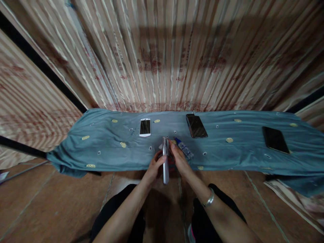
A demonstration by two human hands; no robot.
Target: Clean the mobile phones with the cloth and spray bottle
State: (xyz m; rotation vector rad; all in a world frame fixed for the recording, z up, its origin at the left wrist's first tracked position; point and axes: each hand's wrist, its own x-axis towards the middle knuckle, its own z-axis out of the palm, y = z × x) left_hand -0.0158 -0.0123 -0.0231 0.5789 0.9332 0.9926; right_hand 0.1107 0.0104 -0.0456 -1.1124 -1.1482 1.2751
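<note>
One pale, slim device (165, 165), edge-on at lower centre of the frame, over the near edge of the teal-draped bench (136, 153), and the left hand (154, 167) has it pinched between thumb and fingers! Right hand (178, 157) is up against its other side; whether those fingers grip, can't tell. Blue-capped bottle (186, 150) lies just beside that hand. White phone (145, 127) left of centre, dark phone (196, 127) right of centre, black slab (275, 140) far right.

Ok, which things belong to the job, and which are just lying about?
In use:
white phone-like device, between left hand and right hand

Apparently lying about:
blue-capped bottle
white-framed phone
middle black phone
far-right black phone
</note>
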